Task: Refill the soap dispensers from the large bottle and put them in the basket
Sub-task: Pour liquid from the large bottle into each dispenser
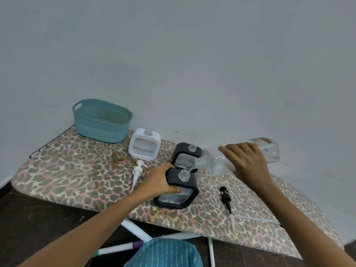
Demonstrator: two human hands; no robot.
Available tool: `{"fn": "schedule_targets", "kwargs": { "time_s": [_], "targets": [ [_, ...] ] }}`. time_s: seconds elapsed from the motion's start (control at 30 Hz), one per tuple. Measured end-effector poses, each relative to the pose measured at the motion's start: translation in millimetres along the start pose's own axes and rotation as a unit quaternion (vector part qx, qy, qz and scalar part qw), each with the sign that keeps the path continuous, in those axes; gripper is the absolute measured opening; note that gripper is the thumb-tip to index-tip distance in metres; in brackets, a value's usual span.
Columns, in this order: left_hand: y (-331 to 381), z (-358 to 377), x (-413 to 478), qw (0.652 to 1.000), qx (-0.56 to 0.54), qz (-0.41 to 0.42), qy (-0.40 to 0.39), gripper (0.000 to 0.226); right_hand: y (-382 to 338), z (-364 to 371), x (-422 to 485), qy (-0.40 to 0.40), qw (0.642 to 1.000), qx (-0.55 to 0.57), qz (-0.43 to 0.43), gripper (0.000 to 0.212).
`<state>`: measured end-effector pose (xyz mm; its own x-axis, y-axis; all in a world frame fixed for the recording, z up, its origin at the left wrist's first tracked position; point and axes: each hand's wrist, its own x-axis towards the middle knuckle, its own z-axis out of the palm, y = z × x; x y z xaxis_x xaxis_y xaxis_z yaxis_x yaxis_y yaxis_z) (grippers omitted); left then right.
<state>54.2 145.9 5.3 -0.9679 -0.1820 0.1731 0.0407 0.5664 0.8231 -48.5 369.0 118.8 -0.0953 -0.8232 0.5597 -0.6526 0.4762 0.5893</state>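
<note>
Meanwhile, fingers grip one large bottle (240, 158) and one of three dispensers (178, 187).

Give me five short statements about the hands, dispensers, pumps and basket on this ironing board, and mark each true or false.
1. The right hand tilts the large clear plastic bottle toward the near black square dispenser. True.
2. The left hand grips the white square dispenser. False: it grips the near black one.
3. The teal plastic basket holds a dispenser. False: none is inside.
4. The black pump lies on the board. True.
5. The white pump is screwed on. False: it lies loose.
</note>
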Motion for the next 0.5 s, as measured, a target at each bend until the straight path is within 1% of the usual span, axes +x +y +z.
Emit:
{"fn": "schedule_targets", "kwargs": {
  "time_s": [0.23,0.5],
  "targets": [
    [0.6,-1.2,0.0,1.000,0.005,0.001,0.000,0.055,-0.3,-1.4,1.8,0.004,1.000,0.000,-0.007,0.040],
    [1.7,-2.2,0.2,1.000,0.005,0.001,0.000,0.051,-0.5,-4.4,5.9,0.001,1.000,-0.002,-0.016,0.041]
  ]
}}
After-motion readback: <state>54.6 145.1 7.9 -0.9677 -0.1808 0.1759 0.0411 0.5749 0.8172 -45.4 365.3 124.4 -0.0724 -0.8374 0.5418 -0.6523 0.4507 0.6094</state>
